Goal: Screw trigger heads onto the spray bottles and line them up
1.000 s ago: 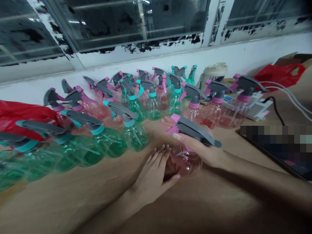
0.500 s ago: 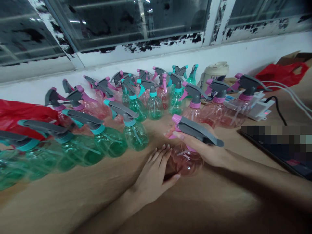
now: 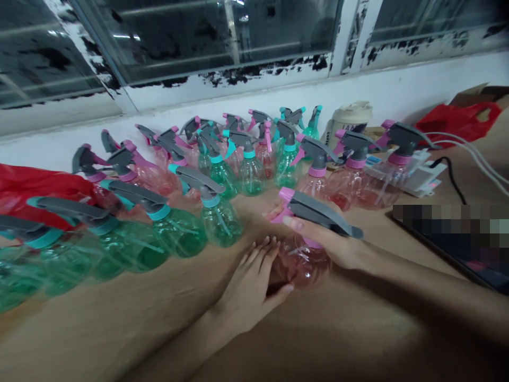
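Note:
A pink spray bottle [image 3: 304, 265] with a grey and pink trigger head stands in front of me. My right hand [image 3: 342, 245] is closed around its neck, just below the head, with fingertips showing at the far side near the pink trigger. Beside the bottle's left side, my left hand [image 3: 248, 292] rests low over the table with fingers stretched out and thumb apart. Its thumb tip is near or touching the bottle's base; I cannot tell which. The nearest other bottle is a green spray bottle [image 3: 221, 223] with a turquoise collar, beyond my left fingers.
Several green spray bottles [image 3: 181, 231] line the left, beside a red plastic bag [image 3: 40, 188]. More pink and green ones fill the back. A lidded cup [image 3: 352, 116], a white power strip [image 3: 421, 175], cables, a dark-screened device [image 3: 449, 249] and another red bag [image 3: 461, 124] lie rightward.
Almost nothing differs. Both hands and the pink spray bottle keep their places, and the view has shifted only very slightly.

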The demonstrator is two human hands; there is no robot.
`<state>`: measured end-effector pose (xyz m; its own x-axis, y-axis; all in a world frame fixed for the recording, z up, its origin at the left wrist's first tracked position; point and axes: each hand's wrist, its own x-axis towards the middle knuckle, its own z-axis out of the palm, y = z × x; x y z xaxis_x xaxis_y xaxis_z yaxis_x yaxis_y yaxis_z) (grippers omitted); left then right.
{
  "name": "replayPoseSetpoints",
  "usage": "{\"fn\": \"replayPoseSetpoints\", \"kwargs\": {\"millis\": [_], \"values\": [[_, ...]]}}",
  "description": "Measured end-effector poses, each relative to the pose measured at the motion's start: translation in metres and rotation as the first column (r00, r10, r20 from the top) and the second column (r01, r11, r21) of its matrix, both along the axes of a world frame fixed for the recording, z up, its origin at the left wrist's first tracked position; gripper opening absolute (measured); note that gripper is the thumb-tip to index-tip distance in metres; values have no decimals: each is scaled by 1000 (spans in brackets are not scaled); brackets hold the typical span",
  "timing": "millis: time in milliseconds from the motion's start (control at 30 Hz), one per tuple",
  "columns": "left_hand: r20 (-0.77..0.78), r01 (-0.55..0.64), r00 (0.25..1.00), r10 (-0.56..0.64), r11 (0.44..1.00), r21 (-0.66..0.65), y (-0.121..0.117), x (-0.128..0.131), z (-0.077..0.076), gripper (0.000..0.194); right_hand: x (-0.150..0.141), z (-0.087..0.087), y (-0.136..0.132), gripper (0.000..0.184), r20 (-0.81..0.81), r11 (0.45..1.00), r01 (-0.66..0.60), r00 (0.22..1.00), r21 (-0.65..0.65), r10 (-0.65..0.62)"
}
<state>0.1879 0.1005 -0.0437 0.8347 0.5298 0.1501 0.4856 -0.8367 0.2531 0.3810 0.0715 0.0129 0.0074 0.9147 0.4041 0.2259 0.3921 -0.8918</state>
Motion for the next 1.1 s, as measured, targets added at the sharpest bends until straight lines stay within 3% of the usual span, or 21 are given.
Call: {"fn": "replayPoseSetpoints", "kwargs": {"millis": [333, 600, 833, 1100], "values": [[-16, 4, 1000, -4, 1000, 0, 0, 1, 2, 62, 2, -6, -3, 10, -66, 997, -36, 997, -66, 32], [-19, -1, 1000, 1, 1000, -2, -1, 1, 4, 61, -2, 4, -3, 18, -39, 997, -77, 996, -17, 77], [-19, 5, 1000, -5, 1000, -9, 0, 1, 4, 61, 0, 3, -1, 16, 66, 999, 37, 997, -7, -36], [-21, 3, 1000, -4, 999, -32, -1, 2, 10, 60, -8, 9, -1, 25, 77, 991, 88, 994, -105, -80]]}}
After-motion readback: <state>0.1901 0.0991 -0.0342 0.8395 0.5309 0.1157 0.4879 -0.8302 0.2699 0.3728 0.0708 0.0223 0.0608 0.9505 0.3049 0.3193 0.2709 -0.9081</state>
